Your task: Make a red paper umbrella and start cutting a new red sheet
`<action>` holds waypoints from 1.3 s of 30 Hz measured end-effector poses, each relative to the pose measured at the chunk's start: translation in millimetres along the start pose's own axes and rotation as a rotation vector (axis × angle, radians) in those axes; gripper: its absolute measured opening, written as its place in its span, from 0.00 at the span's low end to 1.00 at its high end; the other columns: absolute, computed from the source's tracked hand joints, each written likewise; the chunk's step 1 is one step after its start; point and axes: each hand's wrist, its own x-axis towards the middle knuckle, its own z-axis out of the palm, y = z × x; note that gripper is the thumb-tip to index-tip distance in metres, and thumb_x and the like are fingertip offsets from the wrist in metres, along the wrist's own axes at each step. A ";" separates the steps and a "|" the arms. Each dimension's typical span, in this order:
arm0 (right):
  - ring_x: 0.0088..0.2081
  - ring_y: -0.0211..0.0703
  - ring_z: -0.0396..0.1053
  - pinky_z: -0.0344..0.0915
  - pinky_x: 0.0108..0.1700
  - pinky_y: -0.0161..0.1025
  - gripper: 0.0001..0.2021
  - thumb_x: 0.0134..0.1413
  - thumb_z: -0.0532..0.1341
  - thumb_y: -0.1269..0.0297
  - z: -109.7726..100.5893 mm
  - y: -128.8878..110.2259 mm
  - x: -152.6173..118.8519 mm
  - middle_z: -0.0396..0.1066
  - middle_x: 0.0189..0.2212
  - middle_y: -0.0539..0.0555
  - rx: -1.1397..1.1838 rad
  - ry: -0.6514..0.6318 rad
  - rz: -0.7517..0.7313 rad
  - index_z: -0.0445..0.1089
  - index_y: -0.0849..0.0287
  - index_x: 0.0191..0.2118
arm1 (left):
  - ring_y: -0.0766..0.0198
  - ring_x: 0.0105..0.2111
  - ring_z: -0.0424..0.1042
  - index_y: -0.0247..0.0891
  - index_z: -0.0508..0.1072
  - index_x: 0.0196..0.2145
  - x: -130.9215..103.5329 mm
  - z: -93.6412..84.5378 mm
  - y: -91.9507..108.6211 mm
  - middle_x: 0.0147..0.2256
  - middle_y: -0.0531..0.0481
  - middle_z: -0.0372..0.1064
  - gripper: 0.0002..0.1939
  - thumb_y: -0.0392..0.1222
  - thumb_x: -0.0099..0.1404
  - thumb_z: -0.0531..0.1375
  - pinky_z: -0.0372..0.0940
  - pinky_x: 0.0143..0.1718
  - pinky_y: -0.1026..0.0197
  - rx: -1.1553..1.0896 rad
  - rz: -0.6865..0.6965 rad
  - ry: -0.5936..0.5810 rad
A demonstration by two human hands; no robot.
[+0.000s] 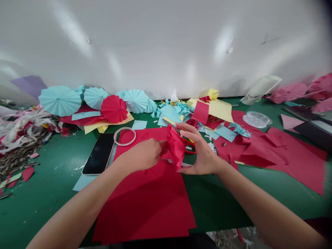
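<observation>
A pleated piece of red paper (176, 147), partly curled, is held between my two hands above a large red sheet (150, 204). The fingers of my left hand (146, 154) are closed at its left side, and their tips are partly hidden by the paper. My right hand (201, 152) is curved at its right side, the thumb at the lower edge and the fingers at the upper edge. Just behind the right hand are scissors with red handles (191, 150), partly covered by that hand.
To the left lie a phone (100, 154) and a white tape ring (125, 136). Pleated light-blue rosettes (61, 101) and a red rosette (114, 109) line the wall. At right are cut red sheets (293, 159), a clear lid (256, 119) and a tipped paper cup (260, 90).
</observation>
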 end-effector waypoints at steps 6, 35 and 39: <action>0.58 0.56 0.48 0.54 0.55 0.54 0.45 0.30 0.70 0.58 0.5 4.2 -3.6 0.50 0.56 0.59 0.126 0.027 0.060 0.48 0.49 0.57 | 0.64 0.28 0.68 0.34 0.65 0.35 -0.8 -0.8 -4.6 0.30 0.47 0.68 0.09 0.32 0.61 0.47 0.59 0.28 0.64 -0.136 0.075 0.063; 0.60 0.57 0.43 0.48 0.56 0.59 0.62 0.26 0.71 0.62 12.0 4.9 -8.1 0.41 0.59 0.58 0.261 0.057 -0.002 0.21 0.41 0.58 | 0.59 0.42 0.66 0.38 0.68 0.39 5.3 12.1 -6.6 0.40 0.47 0.69 0.11 0.36 0.59 0.51 0.63 0.42 0.58 -0.712 0.197 0.141; 0.59 0.57 0.45 0.50 0.55 0.58 0.60 0.28 0.70 0.63 11.3 6.2 -8.9 0.44 0.57 0.59 0.253 0.057 0.008 0.22 0.42 0.58 | 0.62 0.38 0.67 0.37 0.67 0.35 5.8 15.5 -9.3 0.36 0.49 0.69 0.08 0.36 0.59 0.51 0.64 0.38 0.60 -0.739 0.192 0.139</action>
